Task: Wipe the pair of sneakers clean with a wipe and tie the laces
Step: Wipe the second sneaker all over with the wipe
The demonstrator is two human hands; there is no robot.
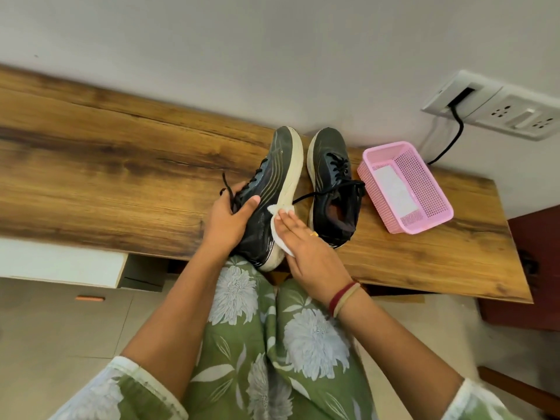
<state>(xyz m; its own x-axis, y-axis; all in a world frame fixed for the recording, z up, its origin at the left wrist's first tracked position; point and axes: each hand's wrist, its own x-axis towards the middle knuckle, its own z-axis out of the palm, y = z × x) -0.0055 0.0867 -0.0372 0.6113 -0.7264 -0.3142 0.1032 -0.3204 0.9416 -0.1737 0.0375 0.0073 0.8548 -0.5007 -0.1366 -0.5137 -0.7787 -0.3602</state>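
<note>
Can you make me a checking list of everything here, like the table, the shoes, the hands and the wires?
Surface: wooden table, dark grain.
Job's things: tilted sneaker propped on its side; second sneaker flat beside it; both with loose laces; white wipe on the tilted sneaker's sole edge.
Clutter: pink basket with a white sheet inside.
Hands: left hand grips the tilted sneaker; right hand presses the wipe with straight fingers.
Cables: black cable drops from the wall socket towards the table's back edge.
Surroundings: white wall, tiled floor, small orange thing on it.
</note>
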